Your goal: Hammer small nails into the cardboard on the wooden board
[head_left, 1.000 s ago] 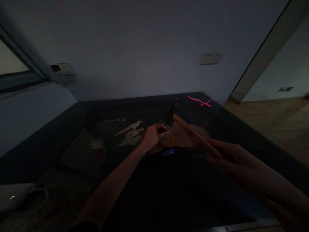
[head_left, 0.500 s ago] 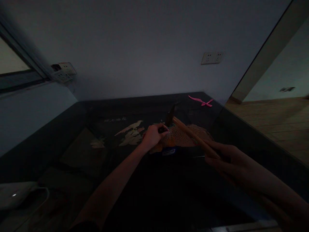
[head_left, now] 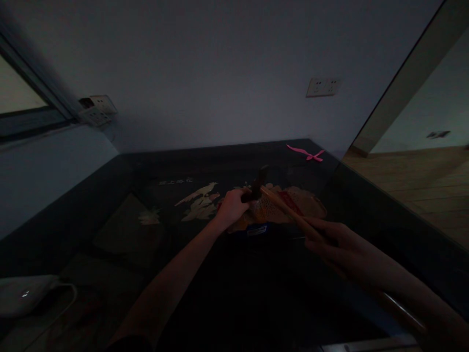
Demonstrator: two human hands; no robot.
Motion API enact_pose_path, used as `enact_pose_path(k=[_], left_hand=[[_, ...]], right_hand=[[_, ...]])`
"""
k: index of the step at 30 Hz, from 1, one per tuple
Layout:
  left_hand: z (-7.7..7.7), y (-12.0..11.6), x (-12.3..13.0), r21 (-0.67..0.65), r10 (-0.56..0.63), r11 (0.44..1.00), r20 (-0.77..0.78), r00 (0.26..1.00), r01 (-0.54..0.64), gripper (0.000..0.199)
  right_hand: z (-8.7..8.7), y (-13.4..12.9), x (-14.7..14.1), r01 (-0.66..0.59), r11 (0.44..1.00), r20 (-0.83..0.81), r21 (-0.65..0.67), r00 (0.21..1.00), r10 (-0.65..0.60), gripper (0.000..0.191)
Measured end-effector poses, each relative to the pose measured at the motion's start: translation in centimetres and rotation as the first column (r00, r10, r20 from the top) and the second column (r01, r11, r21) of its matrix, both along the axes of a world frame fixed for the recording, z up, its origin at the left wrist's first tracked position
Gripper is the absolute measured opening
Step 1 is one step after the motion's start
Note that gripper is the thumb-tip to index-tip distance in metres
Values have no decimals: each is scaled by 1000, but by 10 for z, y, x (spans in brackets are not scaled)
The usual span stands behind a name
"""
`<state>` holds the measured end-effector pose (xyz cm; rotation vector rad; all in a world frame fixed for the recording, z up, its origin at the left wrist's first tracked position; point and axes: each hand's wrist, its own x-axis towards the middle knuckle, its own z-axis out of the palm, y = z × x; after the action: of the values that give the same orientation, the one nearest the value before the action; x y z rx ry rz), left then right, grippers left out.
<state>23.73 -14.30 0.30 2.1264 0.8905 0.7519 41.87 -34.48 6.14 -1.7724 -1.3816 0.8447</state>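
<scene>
A hammer (head_left: 286,208) with a wooden handle and dark head is gripped by my right hand (head_left: 339,240), fingers wrapped around the handle. Its head is down beside the fingertips of my left hand (head_left: 232,208). My left hand is closed in a pinch, and the hammer head partly covers whatever small dark thing is there. Under both lies a flat orange-brown spotted piece (head_left: 269,211), with a blue label (head_left: 256,229) at its front edge. A dark red strip shows beside the handle.
The dark glossy table (head_left: 220,278) carries an inlaid pale bird picture (head_left: 200,208). A pink ribbon (head_left: 309,155) lies at the back right. At the lower left sits a white device (head_left: 27,293) with a cable. Wall sockets (head_left: 323,87) are behind the table.
The hammer head has come down and slightly toward me, onto the spot at my left fingertips. My right hand shifted slightly left. My left hand stays almost in place.
</scene>
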Motion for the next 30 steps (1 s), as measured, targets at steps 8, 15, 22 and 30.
enact_pose_path(k=[8, 15, 22, 30], left_hand=[[-1, -1, 0, -3, -13, 1000, 23, 1000, 13, 11], [1, -2, 0, 0, 7, 1000, -4, 1000, -7, 15], [1, -1, 0, 12, 26, 1000, -13, 1000, -26, 12], [4, -3, -1, 13, 15, 1000, -14, 1000, -15, 9]], right_hand=[[5, -5, -2, -67, 997, -65, -31, 996, 65, 56], [-3, -2, -3, -73, 995, -109, -62, 992, 66, 54], [-7, -1, -3, -60, 998, -100, -2, 993, 59, 51], [-8, -6, -4, -41, 999, -116, -15, 992, 39, 56]])
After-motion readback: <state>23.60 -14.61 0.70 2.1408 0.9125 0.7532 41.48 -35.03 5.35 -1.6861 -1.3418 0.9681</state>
